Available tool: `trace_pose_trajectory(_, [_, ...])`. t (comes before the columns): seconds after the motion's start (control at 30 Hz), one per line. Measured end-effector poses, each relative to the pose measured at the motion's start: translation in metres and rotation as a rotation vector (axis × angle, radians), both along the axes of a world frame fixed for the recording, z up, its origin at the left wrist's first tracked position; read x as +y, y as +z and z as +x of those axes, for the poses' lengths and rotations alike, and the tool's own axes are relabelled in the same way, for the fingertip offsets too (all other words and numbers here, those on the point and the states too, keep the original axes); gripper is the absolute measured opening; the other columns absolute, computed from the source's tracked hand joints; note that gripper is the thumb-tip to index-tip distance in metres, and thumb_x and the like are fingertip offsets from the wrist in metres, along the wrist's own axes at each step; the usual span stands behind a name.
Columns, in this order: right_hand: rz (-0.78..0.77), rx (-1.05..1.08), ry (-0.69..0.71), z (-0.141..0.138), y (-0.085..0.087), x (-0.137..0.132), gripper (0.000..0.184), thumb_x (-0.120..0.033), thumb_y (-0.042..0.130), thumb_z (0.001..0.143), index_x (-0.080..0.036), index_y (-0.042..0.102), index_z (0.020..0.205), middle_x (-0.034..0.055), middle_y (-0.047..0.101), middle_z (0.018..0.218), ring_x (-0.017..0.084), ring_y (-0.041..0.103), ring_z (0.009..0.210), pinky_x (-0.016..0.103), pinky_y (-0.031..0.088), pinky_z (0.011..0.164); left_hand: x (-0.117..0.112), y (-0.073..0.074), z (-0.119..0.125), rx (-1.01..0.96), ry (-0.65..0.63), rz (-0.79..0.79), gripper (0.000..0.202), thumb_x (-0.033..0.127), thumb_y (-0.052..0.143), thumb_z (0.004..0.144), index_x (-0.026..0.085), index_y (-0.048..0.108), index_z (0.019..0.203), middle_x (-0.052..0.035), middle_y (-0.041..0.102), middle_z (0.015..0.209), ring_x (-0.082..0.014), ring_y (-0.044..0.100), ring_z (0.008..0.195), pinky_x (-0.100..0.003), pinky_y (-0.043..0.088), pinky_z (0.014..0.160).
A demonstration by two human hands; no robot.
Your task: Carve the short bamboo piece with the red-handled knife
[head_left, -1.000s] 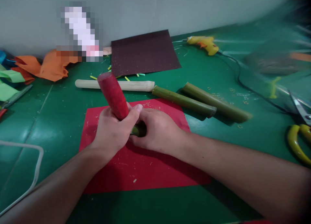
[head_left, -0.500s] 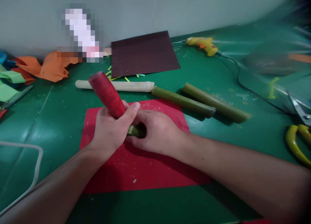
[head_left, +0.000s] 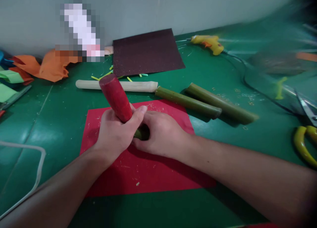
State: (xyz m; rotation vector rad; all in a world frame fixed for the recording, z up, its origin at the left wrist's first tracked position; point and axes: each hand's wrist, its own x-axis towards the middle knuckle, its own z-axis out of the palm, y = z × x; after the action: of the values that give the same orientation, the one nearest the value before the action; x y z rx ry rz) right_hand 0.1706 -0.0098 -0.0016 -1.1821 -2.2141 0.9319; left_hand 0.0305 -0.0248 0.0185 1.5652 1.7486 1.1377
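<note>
My left hand (head_left: 116, 132) is wrapped round a thick red handle (head_left: 115, 97), which leans up and to the left; whatever tool end it has is hidden by my fingers. Close against it, my right hand (head_left: 160, 132) grips a short green bamboo piece (head_left: 142, 132), of which only a small part shows between the two hands. Both hands are over a red sheet (head_left: 153, 175) with pale shavings scattered on it.
Beyond the sheet lie a pale wooden stick (head_left: 138, 86) and two green bamboo lengths (head_left: 188, 102) (head_left: 223, 102). A dark brown sheet (head_left: 146, 53) and a yellow glue gun (head_left: 208, 44) are at the back. Yellow-handled scissors (head_left: 300, 142) lie right; orange paper (head_left: 53, 68) is left.
The red handle has tipped to the right and stands a little more upright. My left hand has moved slightly right, covering more of the bamboo piece; my right hand keeps its grip.
</note>
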Motion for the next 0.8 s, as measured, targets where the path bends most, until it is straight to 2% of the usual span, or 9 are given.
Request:
trace_pose_trajectory(0.3, [-0.011, -0.02, 0.002, 0.0019, 0.0006, 0.0004, 0.027, -0.036, 0.069, 0.075, -0.017, 0.069, 0.094, 0.0052, 0.073, 0.088, 0.018, 0.062, 0.076, 0.028, 0.042, 0.065, 0.0008, -0.0005, -0.0031, -0.145, -0.044, -0.101, 0.032, 0.037, 0.072, 0.076, 0.02, 0.054, 0.056, 0.0039, 0.053, 0.052, -0.01, 0.053, 0.05, -0.02, 0.046, 0.045])
trace_pose_trajectory(0.4, [-0.023, -0.023, -0.009, 0.0019, 0.0007, 0.0006, 0.023, -0.035, 0.07, 0.074, -0.017, 0.067, 0.089, 0.0028, 0.07, 0.081, 0.015, 0.058, 0.07, 0.027, 0.039, 0.062, 0.0019, -0.001, -0.0031, -0.185, -0.034, -0.077, 0.032, 0.036, 0.072, 0.077, 0.02, 0.053, 0.056, 0.0041, 0.052, 0.052, -0.0093, 0.052, 0.049, -0.02, 0.046, 0.047])
trace_pose_trajectory(0.53, [-0.019, -0.009, -0.014, 0.0007, 0.0017, 0.0009, 0.02, -0.034, 0.07, 0.073, -0.017, 0.064, 0.081, 0.0019, 0.068, 0.078, 0.013, 0.055, 0.068, 0.027, 0.038, 0.06, 0.0037, -0.0021, -0.0007, -0.15, 0.01, -0.026, 0.03, 0.035, 0.07, 0.079, 0.021, 0.055, 0.057, 0.0033, 0.058, 0.055, -0.0102, 0.056, 0.052, -0.02, 0.049, 0.05])
trace_pose_trajectory(0.63, [-0.016, 0.001, -0.012, -0.0002, 0.0022, 0.0004, 0.023, -0.034, 0.07, 0.074, -0.017, 0.067, 0.089, 0.0021, 0.069, 0.079, 0.014, 0.057, 0.068, 0.027, 0.039, 0.061, 0.0036, -0.0008, 0.0007, -0.109, 0.011, -0.037, 0.028, 0.038, 0.072, 0.078, 0.021, 0.059, 0.06, 0.003, 0.06, 0.056, -0.0111, 0.059, 0.054, -0.02, 0.05, 0.051])
trace_pose_trajectory(0.8, [0.002, -0.004, -0.018, -0.0002, 0.002, -0.0001, 0.026, -0.035, 0.069, 0.074, -0.017, 0.069, 0.093, 0.0036, 0.072, 0.084, 0.016, 0.062, 0.071, 0.028, 0.041, 0.062, 0.0029, 0.001, 0.0002, -0.058, -0.01, -0.043, 0.031, 0.037, 0.07, 0.079, 0.021, 0.055, 0.057, 0.0036, 0.057, 0.052, -0.0109, 0.057, 0.053, -0.019, 0.048, 0.049])
